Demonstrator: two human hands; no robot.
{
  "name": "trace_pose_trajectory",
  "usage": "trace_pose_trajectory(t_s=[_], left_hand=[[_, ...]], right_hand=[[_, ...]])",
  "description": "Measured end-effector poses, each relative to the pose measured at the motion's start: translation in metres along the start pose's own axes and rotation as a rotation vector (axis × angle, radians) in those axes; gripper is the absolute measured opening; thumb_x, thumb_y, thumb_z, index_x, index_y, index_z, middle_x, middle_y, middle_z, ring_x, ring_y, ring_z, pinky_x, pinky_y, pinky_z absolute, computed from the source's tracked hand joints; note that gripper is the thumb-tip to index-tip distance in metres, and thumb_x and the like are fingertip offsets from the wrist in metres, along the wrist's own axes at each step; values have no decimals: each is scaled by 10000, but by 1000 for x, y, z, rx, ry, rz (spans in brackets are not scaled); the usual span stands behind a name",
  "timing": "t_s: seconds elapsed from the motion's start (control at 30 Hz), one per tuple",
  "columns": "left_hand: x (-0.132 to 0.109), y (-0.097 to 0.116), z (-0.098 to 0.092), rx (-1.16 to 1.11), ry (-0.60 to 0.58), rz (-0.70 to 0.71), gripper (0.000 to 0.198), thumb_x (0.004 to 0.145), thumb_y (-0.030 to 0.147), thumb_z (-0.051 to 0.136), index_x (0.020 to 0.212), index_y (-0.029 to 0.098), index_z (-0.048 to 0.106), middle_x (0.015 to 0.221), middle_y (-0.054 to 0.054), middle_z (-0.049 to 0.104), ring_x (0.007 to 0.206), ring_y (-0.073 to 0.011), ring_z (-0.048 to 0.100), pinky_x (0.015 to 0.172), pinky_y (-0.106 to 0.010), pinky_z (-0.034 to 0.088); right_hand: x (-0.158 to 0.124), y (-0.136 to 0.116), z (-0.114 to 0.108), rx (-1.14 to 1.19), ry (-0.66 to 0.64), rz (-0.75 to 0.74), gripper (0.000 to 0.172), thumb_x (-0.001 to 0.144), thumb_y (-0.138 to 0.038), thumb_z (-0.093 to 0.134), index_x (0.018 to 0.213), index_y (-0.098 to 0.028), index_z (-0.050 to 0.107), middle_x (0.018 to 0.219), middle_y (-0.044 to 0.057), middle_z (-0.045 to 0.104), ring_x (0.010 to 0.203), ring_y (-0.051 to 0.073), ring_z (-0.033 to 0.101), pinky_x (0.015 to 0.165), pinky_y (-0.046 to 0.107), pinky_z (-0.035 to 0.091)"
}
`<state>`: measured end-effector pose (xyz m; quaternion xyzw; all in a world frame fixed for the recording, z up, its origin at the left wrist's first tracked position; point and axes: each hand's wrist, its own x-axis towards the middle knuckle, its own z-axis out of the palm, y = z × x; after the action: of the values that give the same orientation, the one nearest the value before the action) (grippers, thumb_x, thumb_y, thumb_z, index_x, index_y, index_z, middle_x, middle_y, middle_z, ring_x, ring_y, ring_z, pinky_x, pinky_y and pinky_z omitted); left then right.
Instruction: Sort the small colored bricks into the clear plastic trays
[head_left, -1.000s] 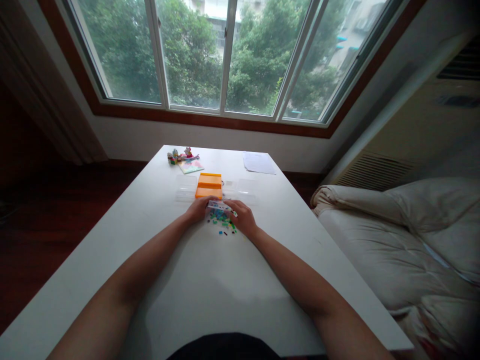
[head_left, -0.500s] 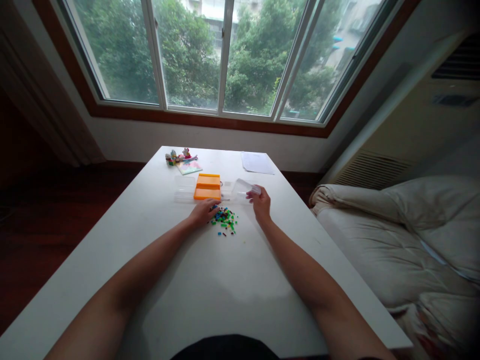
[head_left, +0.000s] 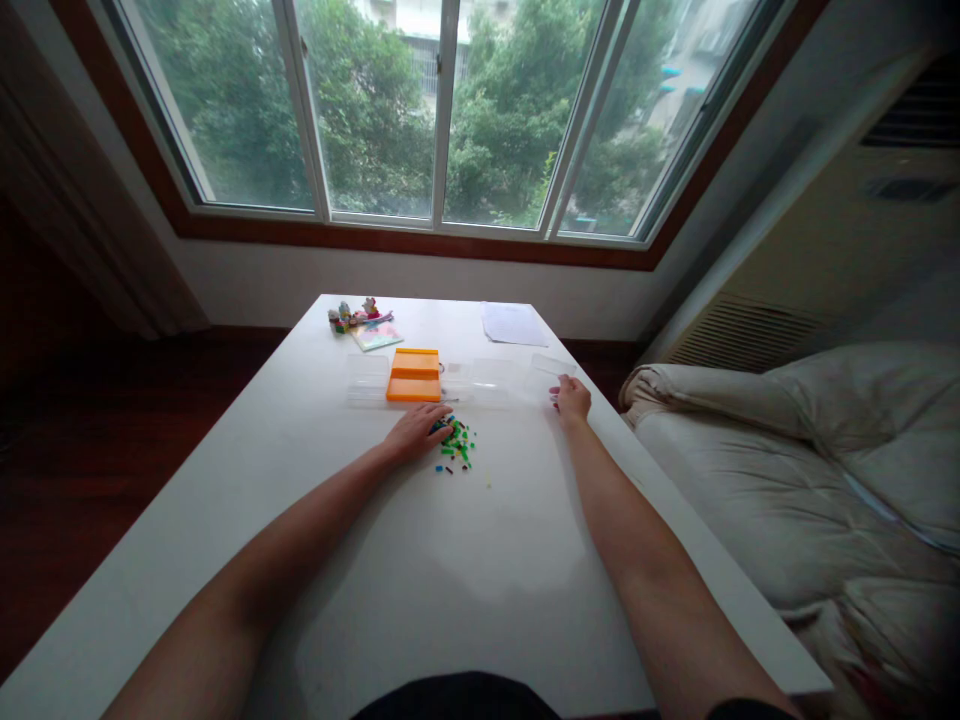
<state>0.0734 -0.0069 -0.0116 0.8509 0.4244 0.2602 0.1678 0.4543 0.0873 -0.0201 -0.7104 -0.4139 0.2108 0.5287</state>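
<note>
A loose pile of small coloured building bricks (head_left: 454, 440), mostly green with some blue and brown, lies at the middle of the white table (head_left: 420, 560). My left hand (head_left: 418, 430) rests palm down at the pile's left edge, fingers stretched over some of the bricks. Farther right, my right hand (head_left: 573, 397) grips the near edge of a clear plastic box (head_left: 551, 367), its fingers closed on it. Just beyond the pile is an orange plastic case (head_left: 414, 376), lying opened out. Other clear boxes (head_left: 491, 378) stand beside it.
Small assembled toy figures (head_left: 358, 314) and a colourful card (head_left: 377, 335) are at the far left of the table. White paper sheets (head_left: 511, 324) lie at the far right. A cream sofa (head_left: 742, 470) stands along the right side, below a window (head_left: 450, 120) wall.
My right hand has moved right with the clear box, away from the others, and lowered it toward the tabletop. My left hand has shifted slightly right over the bricks.
</note>
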Motion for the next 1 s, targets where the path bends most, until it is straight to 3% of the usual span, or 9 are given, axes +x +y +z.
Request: trace_pose_trajectory(t_s=[0.2,0.33,0.5,0.7,0.8,0.9,1.0], left_hand=[[1,9,0,60,-45,43,502,964,500,487,1386,233,538,1408,-86,555,1307,-247,483,1131,-401,381],[3,15,4,84,-59,95,529,954,519,503,1401,238,526,1441,-94,522,1323,-256,467,1138,-417,373],[1,33,8,163,-77,141,580,937,555,514,1421,236,507,1452,-114,506,1361,-284,425,1183,-479,287],[-7,73,23,248,-187,319,680,896,624,534,1467,262,458,1555,-124,391,1435,-333,333,1201,-569,179],[-11,84,30,256,-199,423,574,916,569,541,1411,279,523,1533,-106,430,1422,-312,361,1201,-555,192],[-10,86,34,254,-172,496,324,946,422,556,1222,282,654,1429,-73,548,1352,-260,447,1200,-508,225],[-7,84,34,232,-153,539,171,949,319,561,1041,257,691,1269,-47,655,1246,-211,527,1189,-456,263]], right_hand=[[20,-6,-2,-365,-123,24,356,886,-498,558,984,-183,693,835,72,753,579,142,612,567,230,470],[20,-4,4,-554,-15,-95,308,894,-442,570,1016,-199,715,988,108,747,862,225,667,770,302,488],[8,3,12,-503,104,-136,328,923,-368,513,1171,-216,665,1015,94,742,934,240,660,844,324,465],[5,9,10,-424,65,-178,264,904,-345,536,1099,-230,672,963,64,747,893,222,657,825,302,454],[4,11,9,-420,57,-196,249,905,-346,532,1075,-235,675,942,56,746,868,216,655,808,297,452],[2,10,10,-418,51,-201,250,902,-345,529,1065,-228,677,933,58,744,858,213,652,800,293,451],[0,8,10,-425,42,-202,257,898,-346,529,1070,-224,676,934,63,741,855,213,649,801,295,453]])
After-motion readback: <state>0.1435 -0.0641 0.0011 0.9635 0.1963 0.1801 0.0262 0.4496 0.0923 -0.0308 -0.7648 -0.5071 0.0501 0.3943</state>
